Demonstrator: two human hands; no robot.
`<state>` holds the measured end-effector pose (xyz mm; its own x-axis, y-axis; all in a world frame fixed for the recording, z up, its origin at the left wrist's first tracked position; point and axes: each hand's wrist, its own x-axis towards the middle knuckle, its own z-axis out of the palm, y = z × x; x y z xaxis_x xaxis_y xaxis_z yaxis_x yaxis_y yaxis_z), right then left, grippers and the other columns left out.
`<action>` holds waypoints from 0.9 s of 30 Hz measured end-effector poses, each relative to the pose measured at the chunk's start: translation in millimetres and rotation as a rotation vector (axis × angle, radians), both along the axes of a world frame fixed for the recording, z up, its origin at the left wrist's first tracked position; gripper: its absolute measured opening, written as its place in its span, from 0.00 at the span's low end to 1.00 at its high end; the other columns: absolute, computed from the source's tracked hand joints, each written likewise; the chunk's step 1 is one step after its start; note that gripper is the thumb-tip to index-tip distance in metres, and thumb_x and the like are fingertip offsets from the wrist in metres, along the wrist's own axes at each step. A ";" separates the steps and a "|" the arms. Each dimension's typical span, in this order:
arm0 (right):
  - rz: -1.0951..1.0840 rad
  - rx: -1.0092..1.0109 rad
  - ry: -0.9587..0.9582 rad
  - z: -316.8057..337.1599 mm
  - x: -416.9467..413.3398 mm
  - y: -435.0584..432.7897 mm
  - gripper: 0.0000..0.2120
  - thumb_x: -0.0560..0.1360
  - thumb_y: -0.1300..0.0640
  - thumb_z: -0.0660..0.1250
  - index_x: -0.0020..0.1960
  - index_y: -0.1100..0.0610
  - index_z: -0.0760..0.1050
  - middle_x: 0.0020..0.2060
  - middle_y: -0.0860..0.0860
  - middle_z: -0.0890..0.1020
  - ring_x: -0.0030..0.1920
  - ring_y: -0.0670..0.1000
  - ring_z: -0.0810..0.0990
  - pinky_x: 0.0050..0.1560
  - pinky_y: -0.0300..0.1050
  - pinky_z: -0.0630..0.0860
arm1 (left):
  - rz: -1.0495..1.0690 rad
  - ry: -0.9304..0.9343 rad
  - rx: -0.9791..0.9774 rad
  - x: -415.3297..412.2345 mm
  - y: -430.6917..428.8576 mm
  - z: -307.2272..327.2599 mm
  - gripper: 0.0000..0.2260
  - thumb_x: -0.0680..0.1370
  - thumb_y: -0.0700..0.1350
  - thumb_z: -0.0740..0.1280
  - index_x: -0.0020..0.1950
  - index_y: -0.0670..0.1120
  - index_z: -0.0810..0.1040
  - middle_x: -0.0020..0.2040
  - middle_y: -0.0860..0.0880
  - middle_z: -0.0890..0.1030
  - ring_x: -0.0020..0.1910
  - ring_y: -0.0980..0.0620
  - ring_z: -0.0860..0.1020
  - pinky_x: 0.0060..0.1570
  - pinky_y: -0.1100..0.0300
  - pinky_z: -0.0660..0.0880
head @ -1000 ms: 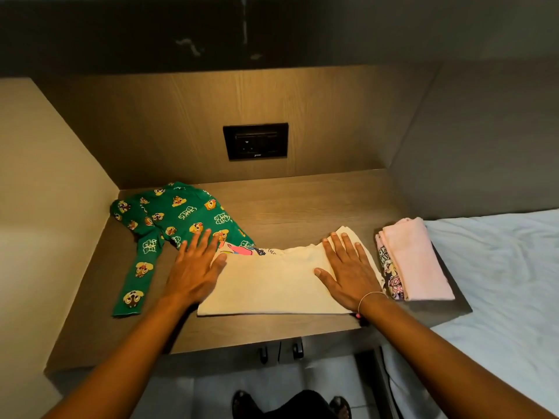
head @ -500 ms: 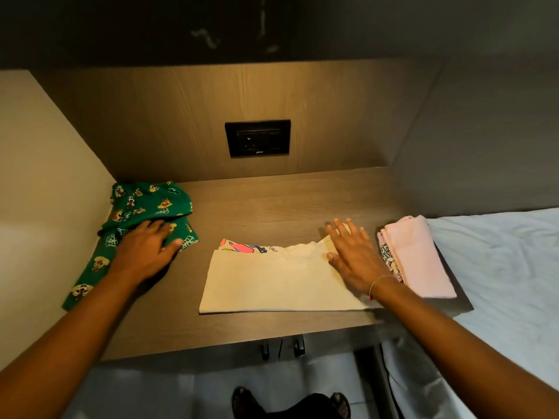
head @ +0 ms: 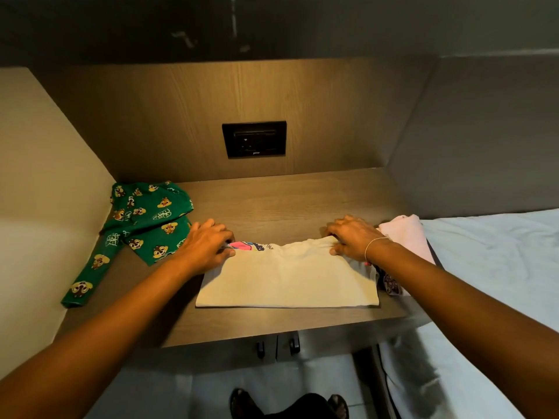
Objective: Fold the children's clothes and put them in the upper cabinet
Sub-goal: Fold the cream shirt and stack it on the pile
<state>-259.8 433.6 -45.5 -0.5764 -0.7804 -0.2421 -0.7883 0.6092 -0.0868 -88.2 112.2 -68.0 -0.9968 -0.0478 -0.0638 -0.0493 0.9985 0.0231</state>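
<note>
On the worktop (head: 287, 201) the cream shirt (head: 287, 276) lies folded, its far corners pinched in the grip of the left hand (head: 208, 246) and right hand (head: 352, 237) (fingers curled on cloth), green pyjamas (head: 145, 225) left, pink pile (head: 405, 237) right.

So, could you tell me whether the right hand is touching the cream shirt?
Touching: the head view shows the right hand pinching the cream shirt at its far edge.

- The cream shirt (head: 287, 279) under the fingers (head: 337, 229) was matt cloth (lightly creased).
- The desk (head: 272, 201) beyond the fingertips was matt wood-grain.
- The green pyjama top (head: 145, 219), left of the fingers, was printed cloth.
- The socket plate (head: 254, 139) was black, glossy plastic.
</note>
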 end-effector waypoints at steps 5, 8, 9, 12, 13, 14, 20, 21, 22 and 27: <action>-0.083 -0.055 -0.071 1.6 4.6 9.5 0.12 0.73 0.45 0.69 0.54 0.46 0.75 0.51 0.48 0.78 0.53 0.51 0.74 0.47 0.43 0.71 | 0.054 0.036 0.044 4.2 9.7 12.6 0.08 0.75 0.57 0.68 0.51 0.56 0.78 0.50 0.55 0.80 0.48 0.54 0.67 0.47 0.54 0.62; -0.030 -0.239 0.011 7.6 17.2 20.1 0.08 0.71 0.51 0.71 0.46 0.48 0.73 0.44 0.48 0.80 0.44 0.52 0.77 0.38 0.39 0.70 | 0.024 0.210 0.083 19.6 9.5 24.0 0.06 0.73 0.50 0.74 0.47 0.53 0.79 0.43 0.54 0.81 0.44 0.52 0.70 0.44 0.53 0.64; 0.023 -0.303 0.083 8.4 23.3 24.9 0.08 0.70 0.54 0.73 0.46 0.49 0.74 0.42 0.49 0.80 0.42 0.52 0.78 0.37 0.39 0.71 | 0.001 0.274 0.089 26.4 7.5 26.8 0.07 0.71 0.46 0.76 0.45 0.51 0.80 0.41 0.53 0.81 0.42 0.51 0.71 0.42 0.54 0.64; 0.125 -0.368 0.210 3.4 45.5 40.3 0.12 0.67 0.59 0.76 0.47 0.52 0.78 0.42 0.52 0.81 0.40 0.52 0.78 0.37 0.42 0.78 | -0.062 0.348 0.071 49.4 8.2 29.0 0.10 0.67 0.43 0.78 0.45 0.48 0.82 0.39 0.51 0.81 0.41 0.49 0.74 0.40 0.56 0.65; 0.144 -0.335 0.200 -0.1 51.3 44.4 0.12 0.67 0.58 0.76 0.48 0.52 0.79 0.43 0.52 0.81 0.42 0.52 0.79 0.39 0.42 0.78 | -0.080 0.306 0.055 55.7 10.2 26.5 0.09 0.68 0.44 0.78 0.46 0.49 0.82 0.41 0.50 0.82 0.42 0.48 0.75 0.40 0.55 0.66; 0.153 -0.278 0.171 -3.8 55.8 47.4 0.12 0.68 0.56 0.75 0.51 0.51 0.79 0.46 0.51 0.81 0.45 0.52 0.78 0.42 0.42 0.77 | -0.083 0.232 0.036 60.6 12.4 23.6 0.09 0.70 0.46 0.76 0.49 0.50 0.83 0.44 0.51 0.82 0.45 0.49 0.75 0.43 0.54 0.67; 0.064 -0.225 0.029 -0.1 63.1 55.6 0.20 0.69 0.48 0.61 0.59 0.49 0.77 0.58 0.49 0.79 0.55 0.49 0.75 0.53 0.39 0.72 | 0.077 -0.017 -0.017 80.6 47.1 15.7 0.22 0.77 0.55 0.59 0.71 0.52 0.71 0.65 0.47 0.76 0.62 0.48 0.71 0.58 0.49 0.66; 0.074 -0.272 0.032 1.6 66.4 54.9 0.21 0.69 0.48 0.60 0.59 0.50 0.78 0.58 0.49 0.80 0.55 0.49 0.76 0.53 0.40 0.72 | 0.111 -0.014 -0.007 84.3 64.8 14.2 0.25 0.77 0.56 0.56 0.73 0.51 0.68 0.67 0.47 0.75 0.63 0.48 0.71 0.57 0.49 0.67; 0.100 -0.294 0.035 1.4 70.6 53.5 0.22 0.69 0.48 0.60 0.60 0.50 0.78 0.58 0.50 0.81 0.57 0.50 0.76 0.54 0.42 0.73 | 0.146 -0.017 0.031 88.4 84.4 12.3 0.28 0.77 0.58 0.52 0.75 0.49 0.65 0.68 0.46 0.74 0.63 0.48 0.71 0.58 0.49 0.68; 0.121 -0.162 -0.013 -15.8 83.9 56.9 0.29 0.71 0.50 0.56 0.73 0.49 0.66 0.73 0.50 0.68 0.74 0.54 0.64 0.73 0.49 0.61 | 0.284 -0.160 0.133 80.2 121.6 0.5 0.30 0.79 0.58 0.48 0.78 0.44 0.54 0.79 0.46 0.56 0.76 0.47 0.58 0.71 0.47 0.62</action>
<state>-175.8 490.5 -61.3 -0.4732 -0.8734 -0.1147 -0.8533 0.4868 -0.1870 -8.1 233.8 -67.5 -0.9217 -0.3029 -0.2422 -0.3386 0.9330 0.1218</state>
